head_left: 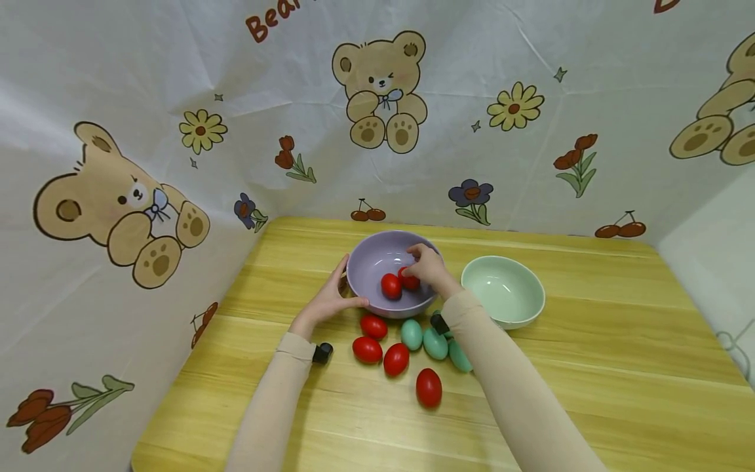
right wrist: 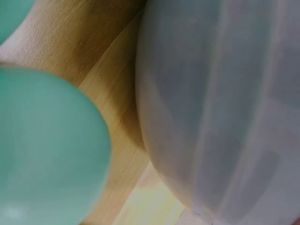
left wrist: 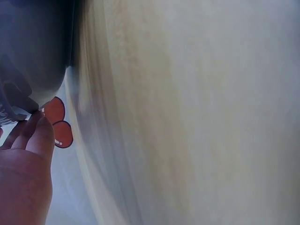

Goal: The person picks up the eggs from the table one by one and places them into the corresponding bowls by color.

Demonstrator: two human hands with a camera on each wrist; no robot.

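Observation:
My left hand [head_left: 327, 303] rests spread against the left side of the purple bowl [head_left: 361, 288], thumb at its near rim. In the left wrist view, straight fingers [left wrist: 40, 136] touch the bowl's outer wall [left wrist: 33, 56]. Over the bowl's right rim reaches my right hand [head_left: 429, 267], with its thumb right at a red egg [head_left: 409, 282] and its index finger raised off it. Another red egg [head_left: 391, 286] lies beside that one in the bowl. The right wrist view shows the bowl's wall [right wrist: 211, 103] and a mint-green egg [right wrist: 51, 145]; the right hand is hidden there.
Several red eggs [head_left: 367, 350] lie on the wooden table [head_left: 590, 367] in front of the purple bowl, one red egg [head_left: 428, 388] nearer me. Mint-green eggs [head_left: 436, 343] sit beside them, partly behind my right sleeve. A pale green bowl [head_left: 513, 308] stands right of the purple one.

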